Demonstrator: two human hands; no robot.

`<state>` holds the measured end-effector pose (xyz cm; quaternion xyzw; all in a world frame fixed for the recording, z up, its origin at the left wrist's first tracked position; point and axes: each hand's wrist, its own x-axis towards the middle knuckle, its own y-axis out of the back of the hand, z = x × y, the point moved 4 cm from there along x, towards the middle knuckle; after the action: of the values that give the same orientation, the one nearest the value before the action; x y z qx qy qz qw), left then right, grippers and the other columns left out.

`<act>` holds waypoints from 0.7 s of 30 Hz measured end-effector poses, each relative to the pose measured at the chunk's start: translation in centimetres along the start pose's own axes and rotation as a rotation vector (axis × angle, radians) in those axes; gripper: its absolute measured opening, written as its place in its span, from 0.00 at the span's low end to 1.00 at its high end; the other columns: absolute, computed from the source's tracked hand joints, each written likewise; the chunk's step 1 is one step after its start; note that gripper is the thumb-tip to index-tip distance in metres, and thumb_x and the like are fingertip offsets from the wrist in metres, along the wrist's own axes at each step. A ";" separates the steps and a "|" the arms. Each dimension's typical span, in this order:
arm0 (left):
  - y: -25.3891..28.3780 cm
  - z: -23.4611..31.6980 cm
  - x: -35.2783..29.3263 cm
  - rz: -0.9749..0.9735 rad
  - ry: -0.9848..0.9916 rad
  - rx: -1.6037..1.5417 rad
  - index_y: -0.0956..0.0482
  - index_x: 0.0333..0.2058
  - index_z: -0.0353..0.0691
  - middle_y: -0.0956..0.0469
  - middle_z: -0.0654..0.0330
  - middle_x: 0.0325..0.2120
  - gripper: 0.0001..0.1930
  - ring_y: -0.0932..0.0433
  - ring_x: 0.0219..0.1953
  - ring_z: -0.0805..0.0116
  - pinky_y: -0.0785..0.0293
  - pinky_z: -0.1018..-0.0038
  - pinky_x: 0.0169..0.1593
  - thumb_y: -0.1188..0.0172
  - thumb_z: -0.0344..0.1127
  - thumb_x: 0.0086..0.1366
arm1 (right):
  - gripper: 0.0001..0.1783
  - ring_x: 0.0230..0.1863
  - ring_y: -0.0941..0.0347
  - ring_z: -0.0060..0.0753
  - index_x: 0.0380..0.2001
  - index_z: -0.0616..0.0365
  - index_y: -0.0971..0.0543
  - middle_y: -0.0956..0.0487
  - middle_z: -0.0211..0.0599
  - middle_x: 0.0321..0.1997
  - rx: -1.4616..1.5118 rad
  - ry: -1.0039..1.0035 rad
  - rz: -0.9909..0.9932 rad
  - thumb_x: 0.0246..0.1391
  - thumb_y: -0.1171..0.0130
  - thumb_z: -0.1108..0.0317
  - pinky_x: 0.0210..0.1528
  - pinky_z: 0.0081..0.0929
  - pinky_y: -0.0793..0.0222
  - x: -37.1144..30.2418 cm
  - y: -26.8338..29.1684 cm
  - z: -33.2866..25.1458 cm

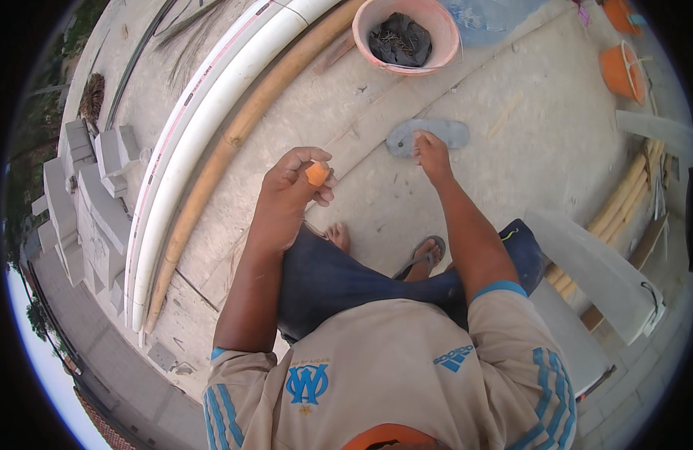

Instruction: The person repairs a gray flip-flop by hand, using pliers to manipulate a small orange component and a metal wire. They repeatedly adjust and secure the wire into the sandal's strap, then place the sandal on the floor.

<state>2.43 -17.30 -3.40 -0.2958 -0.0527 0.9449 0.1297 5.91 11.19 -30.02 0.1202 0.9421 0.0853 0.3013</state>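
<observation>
My left hand [290, 184] is raised in front of my left knee. Its fingers close round a small orange piece [316, 174], flat-faced and angular; I cannot make out what kind of thing it is. My right hand [433, 155] is closed, with thumb and forefinger pressed together. Whatever lies in it, if anything, is too small to name. In the picture it overlaps the lower edge of a grey flip-flop sole [450, 134] on the concrete; whether they touch I cannot tell.
Two white pipes [189, 124] and a bamboo pole [200, 193] lie along the left, beside grey blocks [106, 210]. A pink bucket [367, 21] holding a black bag stands ahead. Orange buckets [621, 73], bamboo poles [624, 196] and grey panels [590, 262] are at right.
</observation>
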 end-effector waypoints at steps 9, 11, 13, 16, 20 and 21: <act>-1.1 0.6 2.1 -0.069 -0.005 0.105 0.23 0.43 0.34 0.23 0.61 0.32 0.15 0.25 0.33 0.74 0.27 0.75 0.39 0.38 0.42 0.68 | 0.14 0.39 0.23 0.28 0.32 0.65 0.20 0.19 0.39 0.34 0.308 0.011 -0.018 0.59 0.49 0.65 0.46 0.26 0.30 -0.4 1.1 -8.6; -2.1 1.1 2.7 -0.105 -0.033 0.152 0.23 0.44 0.34 0.23 0.61 0.33 0.16 0.25 0.34 0.74 0.27 0.75 0.40 0.38 0.42 0.68 | 0.14 0.40 0.23 0.29 0.28 0.64 0.21 0.20 0.38 0.31 0.303 0.037 -0.016 0.58 0.51 0.66 0.47 0.27 0.30 -1.6 2.4 -12.1; -3.3 1.9 3.4 -0.149 -0.073 0.194 0.23 0.45 0.33 0.22 0.61 0.34 0.17 0.24 0.35 0.73 0.27 0.74 0.41 0.38 0.42 0.67 | 0.13 0.40 0.22 0.28 0.28 0.64 0.22 0.21 0.37 0.31 0.105 0.233 -0.019 0.61 0.51 0.66 0.45 0.26 0.28 -3.4 3.9 -16.3; -6.4 4.0 4.4 -0.187 -0.162 0.152 0.24 0.48 0.32 0.21 0.59 0.36 0.18 0.23 0.38 0.72 0.27 0.74 0.43 0.38 0.41 0.67 | 0.14 0.42 0.22 0.31 0.34 0.63 0.24 0.21 0.38 0.33 0.161 0.348 -0.147 0.66 0.51 0.63 0.49 0.30 0.26 -5.3 4.8 -19.1; -7.6 3.7 5.9 -0.112 -0.309 0.374 0.22 0.48 0.34 0.20 0.56 0.39 0.16 0.22 0.40 0.68 0.27 0.72 0.47 0.40 0.38 0.67 | 0.14 0.44 0.23 0.34 0.40 0.61 0.27 0.22 0.39 0.38 0.454 0.250 -0.309 0.70 0.52 0.60 0.56 0.39 0.26 -8.3 4.9 -22.3; -7.7 3.4 5.9 -0.078 -0.393 0.524 0.21 0.48 0.35 0.20 0.55 0.39 0.15 0.22 0.40 0.67 0.27 0.71 0.48 0.41 0.38 0.68 | 0.13 0.45 0.23 0.35 0.40 0.61 0.27 0.22 0.40 0.40 0.516 0.229 -0.296 0.70 0.51 0.60 0.57 0.43 0.27 -8.7 4.8 -22.7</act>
<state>-2.54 -8.32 -2.51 -0.0621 0.1569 0.9597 0.2247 0.27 11.37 -5.84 0.0440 0.9677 -0.1881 0.1622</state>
